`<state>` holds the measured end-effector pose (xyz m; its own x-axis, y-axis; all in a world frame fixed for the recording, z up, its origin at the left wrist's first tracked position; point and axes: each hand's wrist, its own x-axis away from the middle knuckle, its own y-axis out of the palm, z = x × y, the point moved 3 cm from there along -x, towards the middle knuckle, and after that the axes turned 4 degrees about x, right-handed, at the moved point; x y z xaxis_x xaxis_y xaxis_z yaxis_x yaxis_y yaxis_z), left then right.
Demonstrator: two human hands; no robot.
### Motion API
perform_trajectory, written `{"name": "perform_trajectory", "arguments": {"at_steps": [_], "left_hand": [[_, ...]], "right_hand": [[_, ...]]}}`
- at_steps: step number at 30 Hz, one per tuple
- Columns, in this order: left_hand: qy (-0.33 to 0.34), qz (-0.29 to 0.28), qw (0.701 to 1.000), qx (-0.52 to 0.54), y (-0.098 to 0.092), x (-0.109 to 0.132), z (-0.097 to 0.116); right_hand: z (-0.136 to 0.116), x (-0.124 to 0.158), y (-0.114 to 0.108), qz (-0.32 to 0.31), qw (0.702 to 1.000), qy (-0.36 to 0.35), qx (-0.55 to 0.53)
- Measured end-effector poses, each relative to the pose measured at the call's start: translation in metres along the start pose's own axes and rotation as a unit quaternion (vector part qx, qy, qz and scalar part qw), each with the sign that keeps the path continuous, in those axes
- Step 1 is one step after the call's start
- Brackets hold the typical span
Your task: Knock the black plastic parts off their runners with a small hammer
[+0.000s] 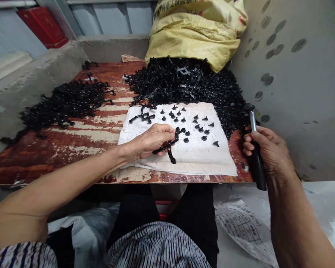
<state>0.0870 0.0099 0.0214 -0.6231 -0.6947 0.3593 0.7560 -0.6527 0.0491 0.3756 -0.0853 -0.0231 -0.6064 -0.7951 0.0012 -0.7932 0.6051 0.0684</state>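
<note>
My left hand (156, 137) is closed on a black jointed plastic bracket (171, 155), held just above a white cloth (145, 163). In my right hand (270, 149), at the table's right edge, is a hand tool with a black handle (258, 167) and a short metal shaft (252, 121) pointing away from me. Several small black flat-headed pegs (201, 130) stand or lie on the cloth, right of my left hand. Another jointed black bracket (145, 116) rests on the cloth's far left part.
A large heap of black parts (184, 83) spills from a yellow woven sack (192, 37) at the back. More black brackets (69, 100) are piled on the left of the worn red-brown table (80, 149). A grey spotted panel (293, 85) stands on the right; a concrete ledge (25, 89) borders the left.
</note>
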Motion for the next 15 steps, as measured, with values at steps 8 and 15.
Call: {"name": "perform_trajectory", "arguments": {"at_steps": [8,15], "left_hand": [[-0.029,0.007,0.999,-0.014,0.0042,-0.0044,-0.0017],[-0.056,-0.003,0.998,-0.032,0.0082,-0.0099,-0.0045]], "right_hand": [[0.0029,-0.0014,-0.0014,0.001,1.0,-0.008,0.0],[0.0022,-0.0012,-0.0016,0.0,1.0,-0.006,0.004]]}}
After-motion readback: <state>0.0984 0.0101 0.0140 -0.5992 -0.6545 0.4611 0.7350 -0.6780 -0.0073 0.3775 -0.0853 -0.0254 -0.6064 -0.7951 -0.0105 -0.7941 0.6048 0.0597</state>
